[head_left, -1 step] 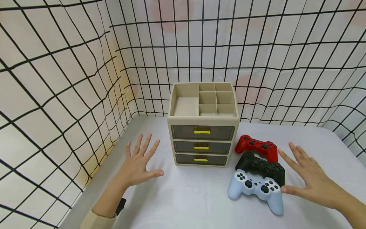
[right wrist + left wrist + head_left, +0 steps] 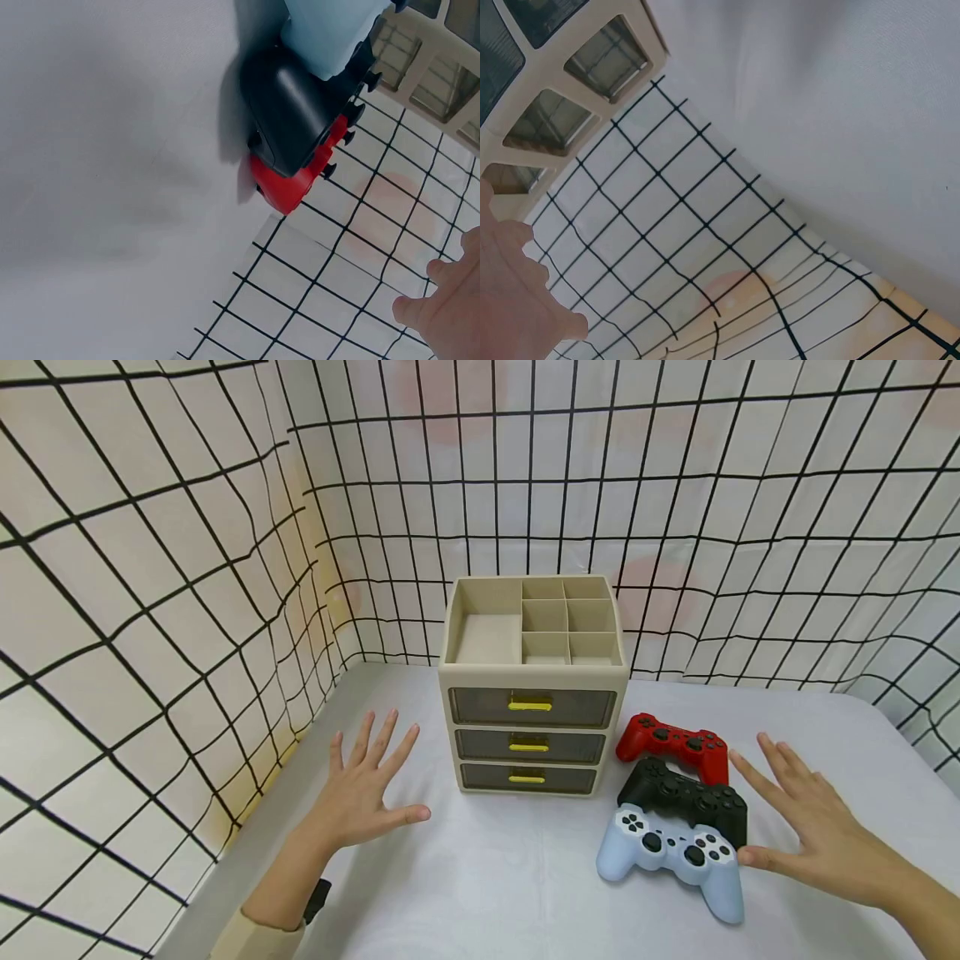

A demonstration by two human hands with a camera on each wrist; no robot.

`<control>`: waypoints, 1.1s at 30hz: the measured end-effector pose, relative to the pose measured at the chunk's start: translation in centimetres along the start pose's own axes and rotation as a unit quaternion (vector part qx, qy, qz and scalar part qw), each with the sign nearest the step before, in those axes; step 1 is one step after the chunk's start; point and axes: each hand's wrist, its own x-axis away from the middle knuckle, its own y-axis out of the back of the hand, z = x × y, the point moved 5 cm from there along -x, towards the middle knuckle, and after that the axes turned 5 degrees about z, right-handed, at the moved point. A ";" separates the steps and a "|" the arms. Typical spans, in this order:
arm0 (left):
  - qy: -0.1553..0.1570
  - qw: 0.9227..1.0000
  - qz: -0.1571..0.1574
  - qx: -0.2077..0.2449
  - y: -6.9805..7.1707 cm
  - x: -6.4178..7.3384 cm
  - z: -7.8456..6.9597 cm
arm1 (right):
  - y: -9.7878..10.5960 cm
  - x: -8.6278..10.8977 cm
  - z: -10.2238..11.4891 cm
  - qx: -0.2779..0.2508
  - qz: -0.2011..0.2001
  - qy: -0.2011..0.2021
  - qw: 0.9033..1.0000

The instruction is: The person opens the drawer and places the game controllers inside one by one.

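Note:
My left hand (image 2: 363, 797) is spread with straight fingers above the table, left of a beige drawer organizer (image 2: 534, 664). Three game controllers lie in a row to the organizer's right: a red controller (image 2: 675, 745) at the back, a black controller (image 2: 682, 795) in the middle and a light blue controller (image 2: 667, 856) in front, its back edge overlapping the black one. Beside them on the right is my right hand (image 2: 821, 835), fingers spread, its thumb tip overlapping the blue controller's edge in the head view. Neither hand holds anything.
The organizer's three dark drawers with yellow handles (image 2: 529, 703) are closed, and its top has several compartments. Black grid panels (image 2: 480, 502) stand behind the white table (image 2: 487, 877) and along its left side. A dark band (image 2: 317, 900) sits at my left wrist.

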 end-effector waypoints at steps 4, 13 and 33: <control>-0.002 1.000 -0.003 0.003 0.0 0.1 -0.1 | -0.2 -0.1 0.0 -0.007 -0.002 0.001 1.000; -0.018 0.999 -0.039 0.024 0.5 -0.6 -0.4 | -1.3 -1.0 0.8 -0.041 -0.003 0.002 0.999; -0.092 0.934 -0.264 0.222 3.9 -5.5 -3.6 | -2.0 -6.6 9.3 -0.207 -0.170 0.050 0.962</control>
